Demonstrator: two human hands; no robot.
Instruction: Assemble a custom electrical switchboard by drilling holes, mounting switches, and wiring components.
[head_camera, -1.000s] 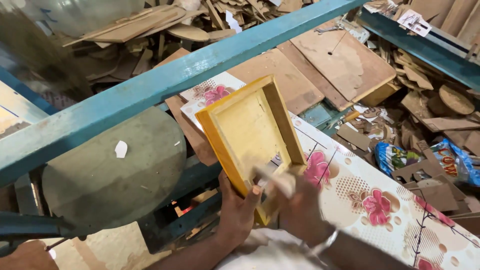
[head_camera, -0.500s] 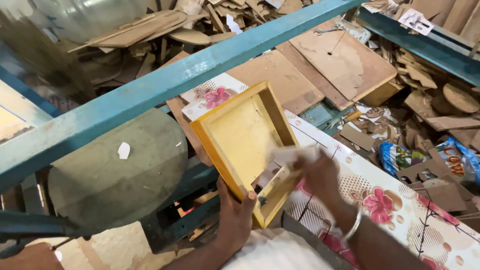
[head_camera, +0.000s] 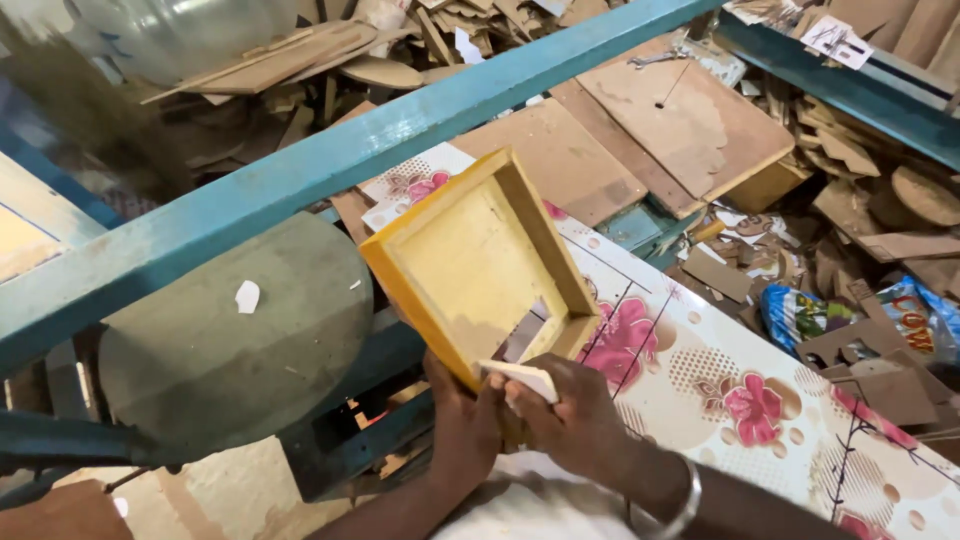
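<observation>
Workshop, flowered board (head_camera: 760, 400) lower right: yellow wooden tray (head_camera: 478, 262), centre frame, clasped by left hand (head_camera: 462, 425); right hand (head_camera: 575, 420) pinching pale strip (head_camera: 522, 378).

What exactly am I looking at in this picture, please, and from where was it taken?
A camera worn on a person's head looks down at their two bare hands. The left hand grips the lower edge of a shallow yellow wooden tray, tilted up. The right hand presses a small pale block against the tray's edge. Below lies a board with a pink flower pattern. A blue metal beam crosses the view, and wood offcuts lie behind.
</observation>
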